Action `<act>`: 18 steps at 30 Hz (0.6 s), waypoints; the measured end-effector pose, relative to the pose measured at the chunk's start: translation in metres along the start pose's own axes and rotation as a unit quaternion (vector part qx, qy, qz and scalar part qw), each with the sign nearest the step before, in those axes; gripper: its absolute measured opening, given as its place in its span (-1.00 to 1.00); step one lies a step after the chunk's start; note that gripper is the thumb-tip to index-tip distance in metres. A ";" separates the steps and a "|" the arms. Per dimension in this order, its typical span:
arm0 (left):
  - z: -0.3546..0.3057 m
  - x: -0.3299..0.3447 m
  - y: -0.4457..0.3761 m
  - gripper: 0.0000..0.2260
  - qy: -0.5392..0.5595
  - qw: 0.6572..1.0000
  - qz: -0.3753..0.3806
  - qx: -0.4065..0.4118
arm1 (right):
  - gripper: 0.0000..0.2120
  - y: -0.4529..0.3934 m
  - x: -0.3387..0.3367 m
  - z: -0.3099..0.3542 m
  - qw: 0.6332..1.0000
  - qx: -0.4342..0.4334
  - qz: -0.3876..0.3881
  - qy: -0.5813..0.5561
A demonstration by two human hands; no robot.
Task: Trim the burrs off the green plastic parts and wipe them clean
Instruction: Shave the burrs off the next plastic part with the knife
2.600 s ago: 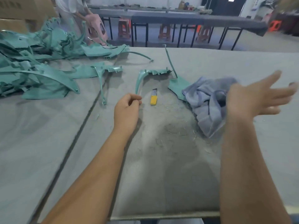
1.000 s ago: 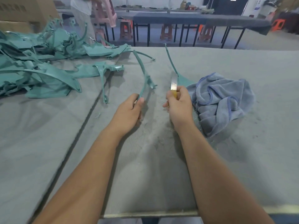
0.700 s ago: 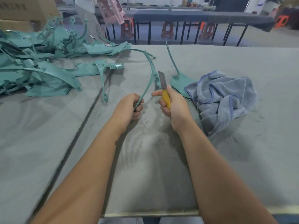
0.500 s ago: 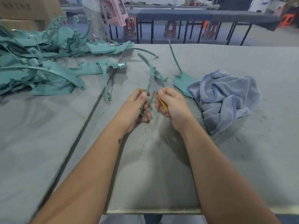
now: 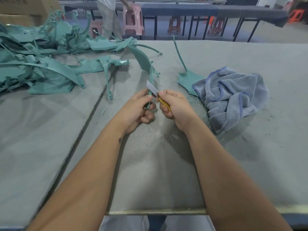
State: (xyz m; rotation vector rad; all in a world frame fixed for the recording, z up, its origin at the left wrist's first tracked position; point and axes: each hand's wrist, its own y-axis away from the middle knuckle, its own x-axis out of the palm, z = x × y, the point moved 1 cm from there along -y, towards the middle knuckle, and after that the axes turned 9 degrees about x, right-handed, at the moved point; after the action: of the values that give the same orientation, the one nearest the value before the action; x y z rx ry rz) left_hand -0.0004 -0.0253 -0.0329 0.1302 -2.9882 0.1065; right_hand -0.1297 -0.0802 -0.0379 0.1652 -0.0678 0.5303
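Green curved plastic strip (image 5: 145, 61) is rising from our left hand (image 5: 136, 108), whose fingers are pinching its lower end above the grey felt-covered table (image 5: 166, 172). Our right hand (image 5: 175, 105) is gripping a yellow-handled utility knife (image 5: 164, 102), and we are laying its grey blade (image 5: 152, 87) against the strip just above the left thumb. A crumpled blue-grey cloth (image 5: 233, 95) is lying to the right, partly over a flat green plastic piece (image 5: 186, 79). More green plastic parts (image 5: 41, 64) are lying heaped at far left.
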 end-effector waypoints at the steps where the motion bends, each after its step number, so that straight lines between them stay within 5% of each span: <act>1: 0.000 0.000 0.000 -0.80 -0.008 1.000 -0.011 0.001 | -0.73 0.000 0.000 0.000 1.000 0.001 -0.004 0.007; 8: 0.002 0.001 0.000 -0.86 0.027 0.997 -0.071 0.015 | -0.72 -0.003 0.000 -0.003 1.000 0.007 -0.006 0.023; 18: 0.000 -0.001 -0.001 -0.65 0.167 0.986 0.007 -0.025 | -0.70 -0.001 0.000 -0.003 0.999 -0.018 0.020 0.034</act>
State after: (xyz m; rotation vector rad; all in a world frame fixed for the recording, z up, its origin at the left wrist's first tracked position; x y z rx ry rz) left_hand 0.0002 -0.0264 -0.0332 0.0755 -2.6549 0.0483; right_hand -0.1296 -0.0804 -0.0411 0.1112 -0.0136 0.5736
